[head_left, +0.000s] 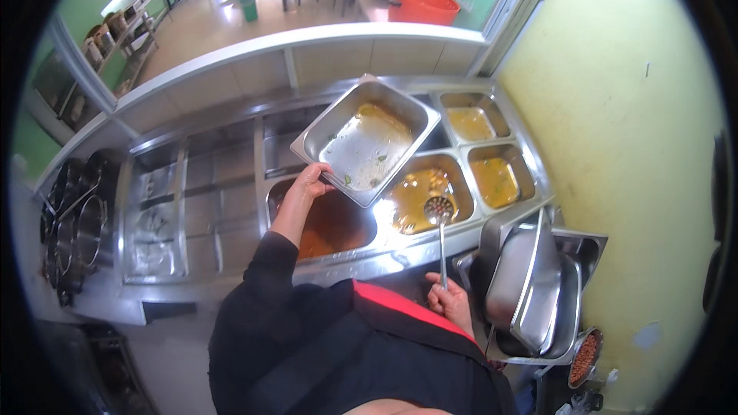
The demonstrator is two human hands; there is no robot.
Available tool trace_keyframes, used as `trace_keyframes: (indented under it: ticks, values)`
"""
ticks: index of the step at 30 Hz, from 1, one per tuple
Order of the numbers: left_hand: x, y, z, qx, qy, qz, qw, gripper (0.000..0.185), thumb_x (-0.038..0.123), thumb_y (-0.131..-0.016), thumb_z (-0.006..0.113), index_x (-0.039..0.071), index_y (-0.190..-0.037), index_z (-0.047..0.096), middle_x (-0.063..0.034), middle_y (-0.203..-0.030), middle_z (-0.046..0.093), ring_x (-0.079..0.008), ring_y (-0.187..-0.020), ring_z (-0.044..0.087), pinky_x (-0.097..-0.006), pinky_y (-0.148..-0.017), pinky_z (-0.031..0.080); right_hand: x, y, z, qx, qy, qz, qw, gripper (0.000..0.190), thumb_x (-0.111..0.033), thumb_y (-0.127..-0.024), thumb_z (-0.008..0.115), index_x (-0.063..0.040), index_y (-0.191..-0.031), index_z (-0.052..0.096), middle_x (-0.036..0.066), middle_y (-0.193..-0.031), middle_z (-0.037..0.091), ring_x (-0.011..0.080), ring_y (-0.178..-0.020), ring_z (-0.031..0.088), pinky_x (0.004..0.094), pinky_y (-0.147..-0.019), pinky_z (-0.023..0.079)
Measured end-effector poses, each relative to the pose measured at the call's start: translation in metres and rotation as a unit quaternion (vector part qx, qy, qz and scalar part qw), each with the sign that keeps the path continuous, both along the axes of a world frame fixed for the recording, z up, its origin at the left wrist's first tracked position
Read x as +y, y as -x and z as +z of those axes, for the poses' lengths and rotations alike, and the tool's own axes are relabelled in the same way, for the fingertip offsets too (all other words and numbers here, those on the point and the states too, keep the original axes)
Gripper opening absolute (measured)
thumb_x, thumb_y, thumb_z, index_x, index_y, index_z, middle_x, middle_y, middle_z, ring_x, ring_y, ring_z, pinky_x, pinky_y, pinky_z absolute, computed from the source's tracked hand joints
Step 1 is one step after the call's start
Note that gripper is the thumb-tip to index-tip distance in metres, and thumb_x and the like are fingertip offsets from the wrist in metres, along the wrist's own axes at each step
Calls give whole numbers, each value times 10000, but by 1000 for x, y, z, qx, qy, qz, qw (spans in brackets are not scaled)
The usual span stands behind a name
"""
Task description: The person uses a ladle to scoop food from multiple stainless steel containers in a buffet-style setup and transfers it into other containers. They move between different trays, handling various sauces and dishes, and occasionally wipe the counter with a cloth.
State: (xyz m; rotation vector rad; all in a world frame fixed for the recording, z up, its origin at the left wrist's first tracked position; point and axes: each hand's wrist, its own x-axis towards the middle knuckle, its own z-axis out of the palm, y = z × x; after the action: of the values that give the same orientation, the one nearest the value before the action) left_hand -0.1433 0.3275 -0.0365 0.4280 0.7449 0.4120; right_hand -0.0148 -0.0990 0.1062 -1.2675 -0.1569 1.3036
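My left hand (pixel 314 183) grips the near corner of a rectangular steel food pan (pixel 363 138), tilted over the counter. A little yellow liquid and several green leaf bits cling inside it. In my right hand (pixel 450 300) is the handle of a perforated skimmer ladle (pixel 439 210). The ladle's bowl sits over a pan of yellow broth (pixel 412 196) with pale chunks in it; whether it touches the broth I cannot tell. Left of that, partly hidden by my left arm and the held pan, is a pan of red-orange liquid (pixel 340 230).
Two smaller pans of yellow soup, a far one (pixel 470 124) and a nearer one (pixel 494 181), sit at the right. Stacked steel pans (pixel 524 282) lean beside my right hand. Dark pots (pixel 75 225) stand far left. A bowl of reddish nuts or beans (pixel 585 357) is near the wall.
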Motion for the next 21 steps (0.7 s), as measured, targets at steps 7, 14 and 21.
trace_keyframes:
  ticks: [7, 14, 21]
  values:
    - [-80, 73, 15, 59, -63, 140, 986, 456, -50, -653, 540, -33, -1106, 493, -176, -1072, 561, -350, -924, 610, -543, -752, 545, -39, 24, -26, 32, -24, 46, 998, 275, -86, -919, 517, -4, -1180, 538, 0, -655, 510, 27, -475, 362, 169, -431, 268]
    - [-107, 127, 12, 119, -88, 258, 955, 350, -75, -704, 519, -66, -1054, 511, -217, -1036, 558, -387, -932, 589, -619, -760, 507, -62, 40, -30, 18, -27, 54, 998, 267, -90, -900, 542, 3, -1150, 560, -16, -648, 505, 27, -518, 376, 163, -478, 276]
    - [-135, 145, -31, 113, -154, 362, 912, 277, -79, -688, 571, -54, -963, 549, -164, -928, 577, -312, -858, 602, -504, -729, 513, -63, 46, -20, -33, -14, 28, 999, 253, -72, -903, 525, -6, -1143, 570, -15, -639, 521, 15, -484, 385, 164, -438, 274]
